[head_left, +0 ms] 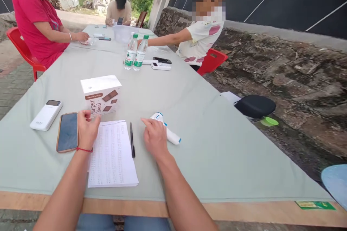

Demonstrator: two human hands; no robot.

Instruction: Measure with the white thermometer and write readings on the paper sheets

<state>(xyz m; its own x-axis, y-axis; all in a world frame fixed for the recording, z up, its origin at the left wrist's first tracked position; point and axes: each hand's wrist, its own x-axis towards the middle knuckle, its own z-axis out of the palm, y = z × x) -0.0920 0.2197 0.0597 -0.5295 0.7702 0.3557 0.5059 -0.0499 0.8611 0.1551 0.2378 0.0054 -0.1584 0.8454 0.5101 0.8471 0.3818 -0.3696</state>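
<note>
My left hand point(89, 127) hovers over the upper left corner of the paper stack point(112, 158), just in front of a white "Super Meal" box point(104, 95). Its fingers are loosely bent with the thumb apart, and I see nothing in it. To its left lies a phone point(67, 131) in a brown case. My right hand point(155, 137) has its index finger stretched out to the left and the others curled, holding nothing visible. Partly hidden behind it, a white and blue handheld thermometer point(173, 137) lies on the table. Between the paper and this hand rests a black pen point(132, 140).
A white power bank point(46, 115) lies at the left. Two water bottles point(135, 53) stand farther back, beside a dark phone point(162, 60) and a white device point(161, 66). A translucent tub point(123, 34) sits at the far end. Three people sit around the table point(217, 158).
</note>
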